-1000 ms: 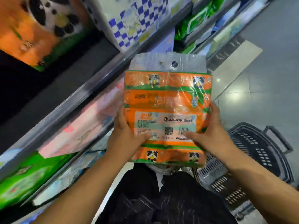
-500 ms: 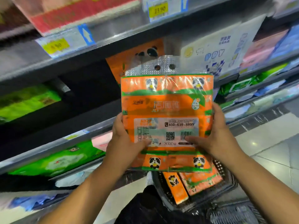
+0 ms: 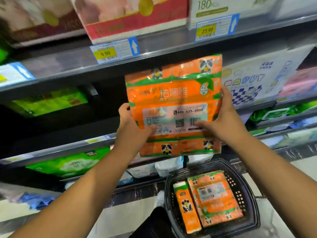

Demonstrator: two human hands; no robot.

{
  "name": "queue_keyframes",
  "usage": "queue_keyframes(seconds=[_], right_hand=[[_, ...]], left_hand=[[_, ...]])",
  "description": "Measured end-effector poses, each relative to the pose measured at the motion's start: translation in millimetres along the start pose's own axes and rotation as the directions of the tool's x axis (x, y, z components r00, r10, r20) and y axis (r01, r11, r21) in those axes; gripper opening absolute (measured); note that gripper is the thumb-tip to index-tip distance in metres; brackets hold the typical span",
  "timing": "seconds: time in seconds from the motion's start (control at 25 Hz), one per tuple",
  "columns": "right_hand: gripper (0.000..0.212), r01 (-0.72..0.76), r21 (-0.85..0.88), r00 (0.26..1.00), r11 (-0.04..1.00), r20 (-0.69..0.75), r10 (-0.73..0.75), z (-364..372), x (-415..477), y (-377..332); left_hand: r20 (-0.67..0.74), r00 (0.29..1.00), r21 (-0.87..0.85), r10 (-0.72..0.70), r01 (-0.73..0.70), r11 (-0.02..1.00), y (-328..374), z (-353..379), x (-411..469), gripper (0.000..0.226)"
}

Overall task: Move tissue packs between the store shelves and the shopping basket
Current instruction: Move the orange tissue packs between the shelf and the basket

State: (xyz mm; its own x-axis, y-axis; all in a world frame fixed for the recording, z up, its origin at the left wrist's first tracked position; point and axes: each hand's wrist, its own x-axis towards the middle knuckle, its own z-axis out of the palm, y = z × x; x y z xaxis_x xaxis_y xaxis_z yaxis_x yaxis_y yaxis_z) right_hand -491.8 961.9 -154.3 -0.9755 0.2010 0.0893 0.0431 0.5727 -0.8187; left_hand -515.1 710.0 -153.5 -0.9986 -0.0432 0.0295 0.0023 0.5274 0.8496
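An orange tissue pack (image 3: 173,100) with panda prints and a barcode label is held up in front of the dark middle shelf opening (image 3: 106,107). My left hand (image 3: 132,127) grips its lower left edge and my right hand (image 3: 221,121) grips its right side. Its top edge reaches just under the upper shelf's rail. Below, on the floor at the right, a black shopping basket (image 3: 247,200) holds two more orange panda tissue packs (image 3: 214,198), one flat and one on its side.
The upper shelf (image 3: 154,47) carries red-and-white boxes and price tags 9.90 and 23.90. Green packs (image 3: 49,102) lie at the left of the middle shelf, and a white checkered pack (image 3: 253,83) stands at the right. Lower shelves hold green and white packs.
Both hands have lifted the orange pack up and toward the middle shelf opening. The view has tilted up and turned to face the shelves; the basket with two packs now shows fully.
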Motion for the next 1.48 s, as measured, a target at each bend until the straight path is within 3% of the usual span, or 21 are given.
queue_keyframes(seconds=[0.24, 0.52, 0.6, 0.8, 0.96, 1.2, 1.32, 1.4, 1.48], right_hand=[[0.114, 0.01, 0.029, 0.999, 1.0, -0.031, -0.009, 12.7, 39.6, -7.6], [0.108, 0.011, -0.029, 0.998, 1.0, -0.059, -0.013, 25.3, 77.1, -3.6], [0.104, -0.005, -0.044, 0.998, 0.999, -0.056, 0.002, 27.3, 87.4, -1.9], [0.065, -0.077, -0.156, 0.997, 0.985, -0.016, 0.075, 34.6, 112.9, -11.2], [0.068, -0.119, -0.155, 0.993, 0.981, -0.015, 0.118, 34.9, 127.5, -14.8], [0.061, -0.113, 0.014, 0.993, 0.993, -0.016, 0.114, 34.5, 112.3, -5.2], [0.055, -0.081, 0.163, 0.997, 0.983, 0.026, 0.078, 38.1, 92.8, 3.8], [0.064, -0.107, 0.2, 0.994, 0.974, 0.054, 0.098, 43.1, 76.3, 16.0], [0.088, -0.148, 0.194, 0.988, 0.97, 0.068, 0.137, 48.4, 59.8, 31.4]], left_hand=[[-0.055, 0.996, -0.012, 0.068, -0.069, 0.998, -1.0, 0.6, 33.3, 0.084], [-0.106, 0.994, -0.058, 0.034, -0.04, 0.998, -6.7, 13.4, 52.4, 0.077], [-0.127, 0.992, -0.045, -0.013, 0.008, 0.999, -7.5, 15.1, 60.2, 0.07], [-0.196, 0.957, -0.035, -0.216, 0.213, 0.976, 2.8, 9.9, 91.7, 0.054], [-0.204, 0.953, -0.072, -0.223, 0.212, 0.975, 4.1, 9.1, 100.1, 0.058], [-0.127, 0.966, -0.155, -0.224, 0.204, 0.967, -5.3, 14.8, 94.4, 0.077], [-0.079, 0.978, -0.093, -0.194, 0.187, 0.978, -18.0, 12.8, 88.3, 0.082], [-0.024, 0.986, -0.041, -0.168, 0.167, 0.985, -29.9, 10.3, 78.3, 0.084], [0.03, 0.99, 0.016, -0.14, 0.14, 0.99, -41.5, 10.4, 63.6, 0.085]])
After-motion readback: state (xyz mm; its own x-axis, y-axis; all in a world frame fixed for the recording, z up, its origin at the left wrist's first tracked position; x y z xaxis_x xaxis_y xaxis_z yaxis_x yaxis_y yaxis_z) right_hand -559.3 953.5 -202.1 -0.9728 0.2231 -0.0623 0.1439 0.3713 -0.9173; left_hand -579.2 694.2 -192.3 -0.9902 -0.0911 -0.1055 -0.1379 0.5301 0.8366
